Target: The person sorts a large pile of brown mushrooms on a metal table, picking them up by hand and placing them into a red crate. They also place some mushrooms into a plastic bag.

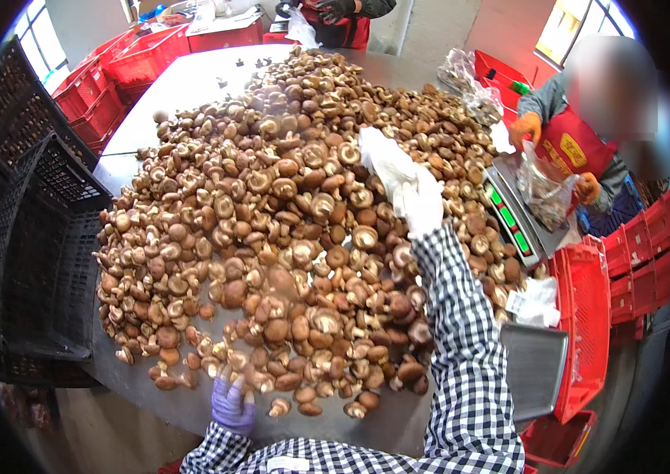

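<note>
A large heap of brown shiitake mushrooms (287,219) covers much of a metal table (151,403) before me. My right hand (424,204), in a white glove, reaches over the heap's right half and grips a crumpled white plastic bag (377,153). Glove and bag are nearly one colour, so the fingers are hard to make out. Down at the near edge of the heap is my left hand (232,404) in a purple glove. Its fingertips touch the nearest mushrooms, the fingers lie slightly apart, and nothing is held in it.
At right, a co-worker's orange-gloved hands (587,188) hold a clear bag of mushrooms (542,189) over a digital scale (512,219). Nearer are a metal tray (533,370) and a red crate (581,320). A black crate (44,255) stands left. Another person's black-gloved hand (335,9) is across the table.
</note>
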`<state>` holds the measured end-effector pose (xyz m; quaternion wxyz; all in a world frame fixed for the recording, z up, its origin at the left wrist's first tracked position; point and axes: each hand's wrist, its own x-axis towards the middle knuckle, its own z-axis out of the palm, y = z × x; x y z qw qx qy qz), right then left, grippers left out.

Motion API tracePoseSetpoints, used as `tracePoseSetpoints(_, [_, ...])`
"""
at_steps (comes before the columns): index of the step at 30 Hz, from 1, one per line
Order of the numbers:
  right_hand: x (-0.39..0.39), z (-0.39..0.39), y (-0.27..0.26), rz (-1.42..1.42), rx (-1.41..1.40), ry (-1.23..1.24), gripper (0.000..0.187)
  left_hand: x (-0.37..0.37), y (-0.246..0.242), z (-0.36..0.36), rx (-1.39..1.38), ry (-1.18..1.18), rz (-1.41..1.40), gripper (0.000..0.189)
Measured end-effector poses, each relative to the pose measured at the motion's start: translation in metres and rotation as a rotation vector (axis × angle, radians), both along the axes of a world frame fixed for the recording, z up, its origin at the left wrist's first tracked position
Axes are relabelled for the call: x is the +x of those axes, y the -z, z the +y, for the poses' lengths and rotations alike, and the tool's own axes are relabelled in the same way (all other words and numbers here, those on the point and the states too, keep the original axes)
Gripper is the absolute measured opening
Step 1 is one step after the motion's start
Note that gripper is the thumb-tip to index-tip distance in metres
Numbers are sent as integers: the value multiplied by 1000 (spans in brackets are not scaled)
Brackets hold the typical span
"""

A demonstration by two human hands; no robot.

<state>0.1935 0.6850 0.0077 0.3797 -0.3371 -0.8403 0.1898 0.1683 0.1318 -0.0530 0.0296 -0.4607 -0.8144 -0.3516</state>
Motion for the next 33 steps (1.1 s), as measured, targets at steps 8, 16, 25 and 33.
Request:
tracePoseSetpoints(8, [-122,30,-43,-222,-274,-55,33,-3,-20,19,20,-110,-114,49])
tracePoseSetpoints(16, [-113,15,-116,606,-307,-695,20,-14,-41,44,75,-123,-189,33])
tracePoseSetpoints(25, [-104,-27,-8,-302,-580,-652,62,-14,-43,37,74,-87,-251,33])
tracePoseSetpoints(33, [-155,-59,-19,-265,-211,-189,57,-13,-53,52,80,-28,-255,33])
